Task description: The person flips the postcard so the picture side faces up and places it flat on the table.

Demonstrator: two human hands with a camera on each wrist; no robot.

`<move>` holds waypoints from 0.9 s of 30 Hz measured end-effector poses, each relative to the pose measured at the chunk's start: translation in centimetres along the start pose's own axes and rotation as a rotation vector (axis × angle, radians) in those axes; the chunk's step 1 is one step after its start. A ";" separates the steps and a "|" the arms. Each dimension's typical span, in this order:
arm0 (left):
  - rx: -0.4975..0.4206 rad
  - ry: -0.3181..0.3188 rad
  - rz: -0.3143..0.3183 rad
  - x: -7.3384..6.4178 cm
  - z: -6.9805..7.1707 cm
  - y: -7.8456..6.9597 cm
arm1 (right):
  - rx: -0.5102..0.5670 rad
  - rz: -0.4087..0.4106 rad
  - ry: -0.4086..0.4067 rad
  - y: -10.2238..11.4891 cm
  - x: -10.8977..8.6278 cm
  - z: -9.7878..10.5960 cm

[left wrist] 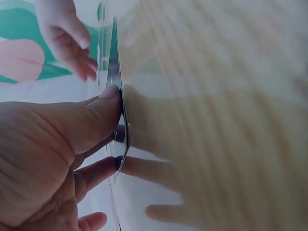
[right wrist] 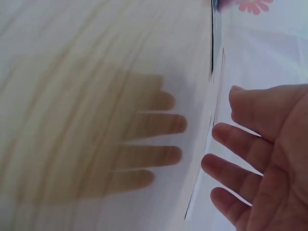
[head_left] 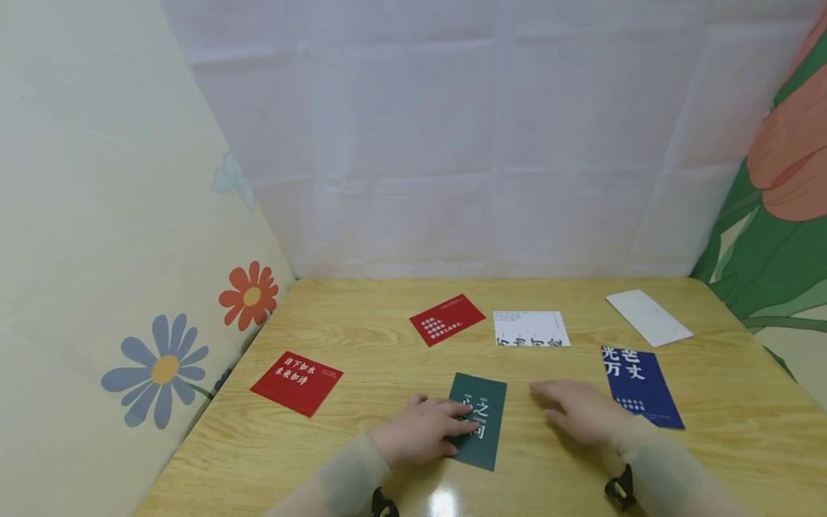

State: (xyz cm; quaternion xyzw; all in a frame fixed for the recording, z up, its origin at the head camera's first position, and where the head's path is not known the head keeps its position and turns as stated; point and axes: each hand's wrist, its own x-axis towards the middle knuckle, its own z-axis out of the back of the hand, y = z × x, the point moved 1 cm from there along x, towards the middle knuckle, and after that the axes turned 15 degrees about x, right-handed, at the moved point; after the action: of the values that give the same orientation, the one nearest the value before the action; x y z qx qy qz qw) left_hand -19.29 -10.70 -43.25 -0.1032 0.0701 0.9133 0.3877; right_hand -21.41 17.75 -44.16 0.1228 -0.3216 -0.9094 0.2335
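Note:
My left hand [head_left: 420, 431] lies over the left part of a dark green card [head_left: 489, 438] with white characters. Its thumb and fingertips touch the card's upper face, covering some of the print. In the left wrist view the card [left wrist: 114, 67] appears nearly edge-on, slightly bent under the fingers. My right hand [head_left: 581, 409] hovers just above the table, to the right of the green card and apart from it. Its fingers [right wrist: 236, 178] are loosely spread and hold nothing. Nearest on its other side is a dark blue card [head_left: 646, 391] with white characters, partly behind the hand.
A red card [head_left: 297, 384] lies at the left. Farther back are another red card [head_left: 447, 319], a white card with dark characters [head_left: 532, 327] and a plain white card [head_left: 649, 317]. The glossy wooden table [head_left: 362, 337] meets a pale cloth [head_left: 400, 179] behind.

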 end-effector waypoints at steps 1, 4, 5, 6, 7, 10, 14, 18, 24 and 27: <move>0.001 -0.002 0.008 -0.1 -0.1 0.2 | 0.001 -0.012 -0.005 -0.1 -0.2 0.2; -0.001 -0.013 0.035 -0.6 -0.3 0.8 | 0.002 -0.024 -0.022 -0.5 -0.8 0.8; -0.007 -0.018 0.045 -0.8 -0.4 1.0 | 0.006 -0.033 -0.028 -0.7 -1.0 1.0; -0.016 -0.022 0.057 -1.0 -0.4 1.2 | 0.008 -0.042 -0.034 -0.8 -1.1 1.2; -0.021 -0.028 0.068 -1.1 -0.4 1.4 | 0.008 -0.047 -0.040 -1.1 -1.3 1.4; -0.041 -0.042 0.100 -1.7 -0.4 1.9 | 0.014 -0.080 -0.063 -2.0 -1.8 2.2; -0.034 -0.057 0.125 -2.3 -0.5 2.6 | -0.017 -0.125 -0.094 -3.9 -2.4 3.2; -0.021 -0.063 0.154 -2.8 -0.9 3.3 | -0.085 -0.179 -0.101 -5.8 -3.1 4.2; -0.011 -0.084 0.190 -3.7 -1.2 4.4 | -0.136 -0.268 -0.050 -7.7 -4.1 5.1; 0.001 -0.098 0.203 -4.0 -1.3 4.9 | -0.129 -0.298 -0.026 -8.2 -4.7 5.3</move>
State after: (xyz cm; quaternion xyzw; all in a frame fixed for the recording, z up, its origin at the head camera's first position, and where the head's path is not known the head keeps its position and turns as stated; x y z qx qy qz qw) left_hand -19.95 -17.07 -43.30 -0.0507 0.0618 0.9518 0.2962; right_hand -22.12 28.49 -45.02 0.1423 -0.2439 -0.9542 0.0994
